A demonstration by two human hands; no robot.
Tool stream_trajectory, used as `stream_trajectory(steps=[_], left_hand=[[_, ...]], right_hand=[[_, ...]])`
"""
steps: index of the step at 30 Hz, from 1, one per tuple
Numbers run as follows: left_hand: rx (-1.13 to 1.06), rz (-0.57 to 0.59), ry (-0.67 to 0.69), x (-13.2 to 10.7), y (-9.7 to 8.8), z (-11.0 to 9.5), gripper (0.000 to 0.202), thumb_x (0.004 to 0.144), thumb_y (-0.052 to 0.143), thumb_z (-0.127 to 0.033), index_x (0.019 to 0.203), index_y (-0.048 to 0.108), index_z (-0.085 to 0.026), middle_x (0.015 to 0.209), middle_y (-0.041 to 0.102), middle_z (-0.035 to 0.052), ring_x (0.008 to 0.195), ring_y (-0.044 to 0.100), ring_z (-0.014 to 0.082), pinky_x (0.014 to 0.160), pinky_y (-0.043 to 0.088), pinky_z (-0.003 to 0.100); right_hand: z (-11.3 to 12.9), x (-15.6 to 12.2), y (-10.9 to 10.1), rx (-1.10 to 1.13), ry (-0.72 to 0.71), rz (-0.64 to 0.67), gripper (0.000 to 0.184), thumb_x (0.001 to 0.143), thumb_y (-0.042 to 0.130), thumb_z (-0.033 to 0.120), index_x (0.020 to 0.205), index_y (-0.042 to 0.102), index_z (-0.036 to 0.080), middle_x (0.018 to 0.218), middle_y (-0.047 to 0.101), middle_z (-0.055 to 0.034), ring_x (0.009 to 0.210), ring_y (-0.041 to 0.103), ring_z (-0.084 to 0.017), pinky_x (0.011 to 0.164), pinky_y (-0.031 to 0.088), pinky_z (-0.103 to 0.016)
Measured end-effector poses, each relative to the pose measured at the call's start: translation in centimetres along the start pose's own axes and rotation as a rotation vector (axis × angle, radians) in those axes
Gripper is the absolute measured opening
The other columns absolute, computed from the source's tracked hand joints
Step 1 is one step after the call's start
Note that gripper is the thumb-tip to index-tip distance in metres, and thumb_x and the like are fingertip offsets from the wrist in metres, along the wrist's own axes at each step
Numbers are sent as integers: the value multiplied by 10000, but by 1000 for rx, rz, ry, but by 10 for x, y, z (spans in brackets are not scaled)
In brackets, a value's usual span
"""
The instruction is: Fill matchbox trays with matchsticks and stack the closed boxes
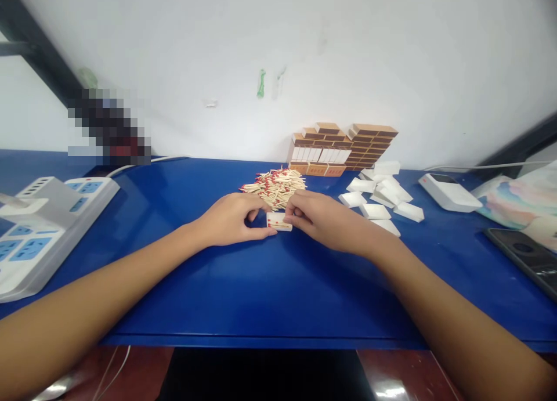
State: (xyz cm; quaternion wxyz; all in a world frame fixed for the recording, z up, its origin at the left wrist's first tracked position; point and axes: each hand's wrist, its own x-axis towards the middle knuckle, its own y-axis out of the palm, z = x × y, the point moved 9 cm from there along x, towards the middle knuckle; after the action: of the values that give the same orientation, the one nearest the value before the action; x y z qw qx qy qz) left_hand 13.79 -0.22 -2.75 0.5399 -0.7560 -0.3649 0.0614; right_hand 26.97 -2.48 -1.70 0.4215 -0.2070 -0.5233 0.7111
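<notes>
A small white matchbox tray (279, 227) lies on the blue table in front of me, with a few red-tipped matchsticks (278, 224) in it. My left hand (237, 218) grips the tray's left end between thumb and fingers. At the tray's right end, the fingers of my right hand (317, 218) are pinched together over the matchsticks; the fingertips partly hide what they hold. Just behind both hands rises a loose heap of matches (278, 186), pale sticks with red heads.
Several empty white trays (383, 192) lie scattered at the right. Brown matchbox sleeves (369, 143) are stacked against the wall. A power strip (52, 232) is at the left; a white device (450, 192) and a dark phone (522, 253) lie at the right on the blue table (261, 296).
</notes>
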Motion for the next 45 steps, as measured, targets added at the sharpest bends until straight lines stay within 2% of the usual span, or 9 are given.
stream_trajectory(steps=[4,8,14,19,24,27,35,42,45], left_hand=[[-4,2,8,0,0,-1,332,875,746,-504,1010,741,-201,701,597,-35,597,510,114,576,359,254],[41,9,20,-1,1,-2,338,898,712,-527,937,725,-192,691,585,-29,605,504,119,577,343,261],[43,50,-30,-1,3,-1,362,899,718,-518,1065,749,-197,701,598,-37,604,523,115,588,348,257],[66,65,-31,-3,5,0,378,928,687,-537,1108,746,-210,698,581,-39,598,517,117,588,341,262],[96,71,-14,-4,8,-2,362,945,668,-525,1079,742,-196,697,572,-35,596,502,121,585,325,269],[91,64,-12,-4,8,-2,367,944,673,-529,1095,738,-201,698,575,-38,598,513,119,585,328,267],[98,28,6,-5,5,-7,375,958,658,-537,1117,740,-207,677,582,-40,587,520,117,590,343,264],[100,33,13,-6,5,-10,372,955,664,-526,1120,742,-202,676,580,-44,588,522,114,583,341,267],[96,40,12,-5,6,-9,362,954,667,-519,1110,742,-201,670,583,-43,581,518,116,582,339,268]], right_hand=[[5,1,-2,42,5,-81,136,1026,560,222,891,555,207,907,615,-37,778,537,-174,682,374,-301],[9,3,9,12,-17,-74,106,1016,571,205,910,582,195,933,634,-52,789,555,-176,691,375,-306],[7,3,-5,-126,5,-158,95,1016,557,197,925,583,194,925,658,-58,786,556,-184,671,341,-301],[-4,5,2,-161,139,-109,116,1038,539,226,927,558,200,917,689,-55,744,560,-181,644,310,-298],[-2,7,14,-183,142,-42,195,1085,453,265,938,563,198,935,715,-76,757,582,-196,642,291,-307],[-5,7,7,-203,158,-65,216,1093,441,287,946,574,199,926,726,-75,753,593,-198,632,280,-307],[-34,2,-31,-355,238,-230,162,1029,515,257,917,615,197,847,720,-73,719,580,-207,618,257,-314],[-25,3,-21,-269,160,-125,163,986,591,242,828,598,201,844,699,-46,700,558,-176,621,279,-302],[-18,4,-14,-253,134,-95,99,971,628,224,877,608,200,905,707,-46,749,583,-178,640,304,-294]])
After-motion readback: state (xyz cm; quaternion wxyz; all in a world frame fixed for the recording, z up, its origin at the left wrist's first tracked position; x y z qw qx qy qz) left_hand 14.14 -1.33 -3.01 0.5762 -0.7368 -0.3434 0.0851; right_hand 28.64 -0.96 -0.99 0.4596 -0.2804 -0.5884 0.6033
